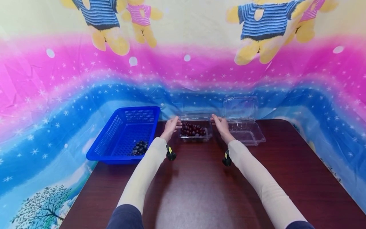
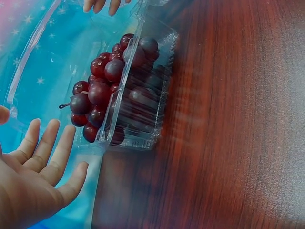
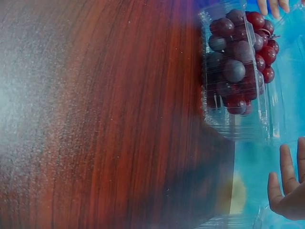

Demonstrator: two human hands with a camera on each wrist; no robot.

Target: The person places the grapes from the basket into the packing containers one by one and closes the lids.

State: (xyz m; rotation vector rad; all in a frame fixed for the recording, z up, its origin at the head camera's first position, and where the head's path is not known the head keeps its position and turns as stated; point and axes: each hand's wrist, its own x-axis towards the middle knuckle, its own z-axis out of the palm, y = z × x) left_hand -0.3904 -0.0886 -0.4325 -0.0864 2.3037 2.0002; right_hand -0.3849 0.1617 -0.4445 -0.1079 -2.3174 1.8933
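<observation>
A clear plastic clamshell box [image 1: 197, 138] stands at the table's far edge, with a bunch of dark red grapes [image 1: 192, 129] inside. Its clear lid [image 2: 24, 71] is raised behind the grapes. At the box's left side is my left hand [image 1: 171, 126], fingers spread and nearly straight beside the lid's corner, as the left wrist view shows [image 2: 38, 171]. My right hand [image 1: 222, 125] is at the opposite side, its fingers extended near the box's corner; only part of it enters the right wrist view [image 3: 290, 191].
To the left stands a blue plastic basket [image 1: 114, 133] with dark grapes [image 1: 139, 148] in its near right corner. A second clear clamshell box [image 1: 248, 133] sits open just right of my right hand. A printed cloth [image 1: 183, 76] hangs behind the brown table [image 1: 200, 190].
</observation>
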